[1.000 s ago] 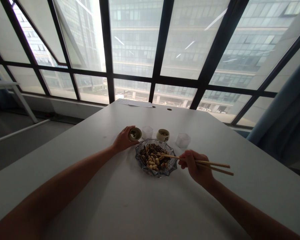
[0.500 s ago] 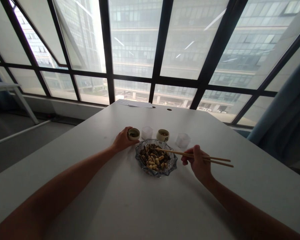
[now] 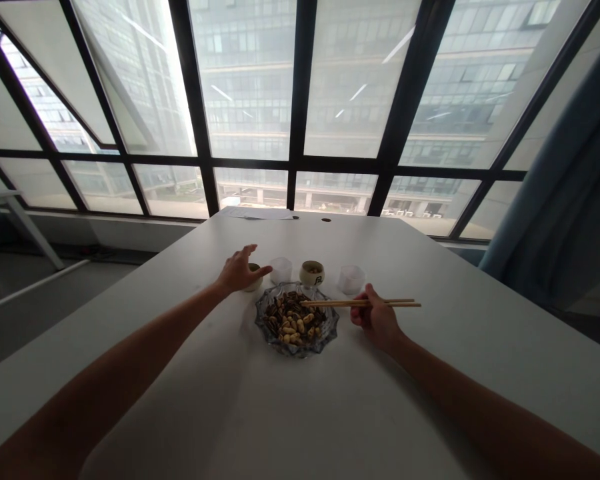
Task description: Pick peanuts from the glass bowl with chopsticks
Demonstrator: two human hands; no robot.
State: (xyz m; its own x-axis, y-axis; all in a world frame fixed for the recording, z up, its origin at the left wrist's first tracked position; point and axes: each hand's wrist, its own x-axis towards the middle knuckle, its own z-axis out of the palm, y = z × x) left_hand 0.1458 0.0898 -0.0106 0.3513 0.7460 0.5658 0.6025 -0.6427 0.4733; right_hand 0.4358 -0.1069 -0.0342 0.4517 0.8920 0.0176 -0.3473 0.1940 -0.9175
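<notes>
Nearest me, on the white table (image 3: 290, 420) between my forearms, sits the glass bowl (image 3: 263, 327), and I'd judge the step in hand to be work with the chopsticks (image 3: 330, 303) over what lies in it. My right hand (image 3: 377, 321), just beside the bowl's right side, has them pinched between thumb and fingers, the sticks running close together and almost level, their tips over the far part of the heap; I can't tell whether they touch anything, and I make out nothing caught between them. To lift a piece from here would, I think, call for parting the tips a little, lowering them and closing evenly, since the pieces look apt to roll. The bowl is clear, bluish grey, with a pointed, wavy rim; pale tan peanuts (image 3: 293, 327) gather towards the near side, and dark seeds (image 3: 285, 305) spread behind them. Past the bowl's far left, my left hand (image 3: 237, 272) is spread, thumb reaching across an olive-lined cup (image 3: 253, 285) that it partly hides; whether it touches I cannot tell. Rightward from there stand a translucent cup (image 3: 281, 271), a cream cup (image 3: 307, 280) with a dark mark and small pieces inside, and a second translucent cup (image 3: 351, 280). Farther off, paper (image 3: 260, 214) lies at the table's far end, before dark-framed windows (image 3: 350, 87).
</notes>
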